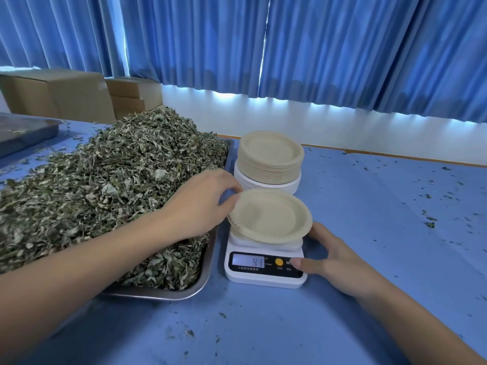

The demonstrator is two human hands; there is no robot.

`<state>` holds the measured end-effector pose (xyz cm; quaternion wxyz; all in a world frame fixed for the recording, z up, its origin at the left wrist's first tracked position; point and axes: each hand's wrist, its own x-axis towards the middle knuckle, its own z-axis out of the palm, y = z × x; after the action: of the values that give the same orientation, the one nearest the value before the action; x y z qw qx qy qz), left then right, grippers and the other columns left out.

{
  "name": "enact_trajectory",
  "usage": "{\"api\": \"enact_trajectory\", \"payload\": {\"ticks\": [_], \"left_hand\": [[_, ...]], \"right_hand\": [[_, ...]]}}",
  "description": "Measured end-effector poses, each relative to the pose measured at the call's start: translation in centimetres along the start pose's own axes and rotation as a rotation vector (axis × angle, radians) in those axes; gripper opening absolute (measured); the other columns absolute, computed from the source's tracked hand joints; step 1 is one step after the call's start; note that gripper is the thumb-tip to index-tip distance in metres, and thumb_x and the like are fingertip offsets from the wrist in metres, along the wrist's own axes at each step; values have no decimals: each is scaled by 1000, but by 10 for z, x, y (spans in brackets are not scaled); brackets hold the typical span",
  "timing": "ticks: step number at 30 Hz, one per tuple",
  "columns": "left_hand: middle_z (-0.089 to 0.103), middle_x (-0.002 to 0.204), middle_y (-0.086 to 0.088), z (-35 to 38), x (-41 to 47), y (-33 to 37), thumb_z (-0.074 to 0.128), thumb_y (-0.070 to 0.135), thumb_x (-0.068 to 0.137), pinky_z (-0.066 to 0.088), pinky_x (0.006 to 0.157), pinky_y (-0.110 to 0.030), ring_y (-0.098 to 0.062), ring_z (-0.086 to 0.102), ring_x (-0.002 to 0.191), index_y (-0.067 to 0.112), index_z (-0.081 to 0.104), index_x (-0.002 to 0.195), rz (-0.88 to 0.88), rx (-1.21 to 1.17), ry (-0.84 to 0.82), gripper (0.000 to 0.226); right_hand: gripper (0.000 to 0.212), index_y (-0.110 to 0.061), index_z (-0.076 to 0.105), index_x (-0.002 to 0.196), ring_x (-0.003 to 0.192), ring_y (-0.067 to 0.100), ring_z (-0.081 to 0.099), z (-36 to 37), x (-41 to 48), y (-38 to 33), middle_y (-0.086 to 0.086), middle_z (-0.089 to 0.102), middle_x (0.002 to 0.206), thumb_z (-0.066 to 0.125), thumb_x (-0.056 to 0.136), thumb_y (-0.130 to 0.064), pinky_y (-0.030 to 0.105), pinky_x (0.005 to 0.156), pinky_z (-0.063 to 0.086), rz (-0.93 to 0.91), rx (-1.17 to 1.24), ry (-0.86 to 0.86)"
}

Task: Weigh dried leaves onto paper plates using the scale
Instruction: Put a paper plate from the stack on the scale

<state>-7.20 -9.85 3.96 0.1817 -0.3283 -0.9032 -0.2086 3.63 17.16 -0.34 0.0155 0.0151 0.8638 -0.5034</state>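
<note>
A white digital scale point(263, 276) stands on the blue table with its display lit. One beige paper plate point(270, 216), with nothing on it, lies on the scale. My left hand point(200, 204) pinches the plate's left rim. My right hand point(334, 262) rests beside the scale on the right, and its thumb touches the button panel. A big heap of dried green leaves point(105, 185) fills a steel tray point(203, 279) left of the scale. Behind the scale stands a stack of paper plates point(270, 159), beige ones on top of white ones.
Leaf crumbs are scattered over the blue table cover point(382, 219). A second steel tray point(23, 133) sits at the far left. Cardboard boxes point(66, 93) stand behind the leaf heap, under blue curtains.
</note>
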Motion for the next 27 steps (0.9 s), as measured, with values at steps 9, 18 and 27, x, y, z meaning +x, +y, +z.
{"api": "enact_trajectory", "payload": {"ticks": [9,18,27], "left_hand": [[50,136,-1,-6,18,0,54,29,99,42,106,-44,-22,45,129,21,61,131,-130,76,-131,33],[26,152,-15,-19,26,-4,54,19,97,12,113,-72,-42,18,145,31,38,144,-425,523,-352,51],[62,119,-9,-17,31,-16,55,2,91,43,73,-40,-33,63,100,22,54,129,-370,506,-310,43]], "right_hand": [[80,-52,46,139,132,-5,45,1,-3,-8,-28,54,138,84,80,-14,28,101,43,99,151,-17],[51,-27,58,136,121,8,60,-25,14,-9,-12,69,127,56,93,-1,34,102,48,197,107,99],[37,-17,75,94,91,11,65,-29,58,0,-1,75,94,45,91,5,27,68,48,217,-65,286]]}}
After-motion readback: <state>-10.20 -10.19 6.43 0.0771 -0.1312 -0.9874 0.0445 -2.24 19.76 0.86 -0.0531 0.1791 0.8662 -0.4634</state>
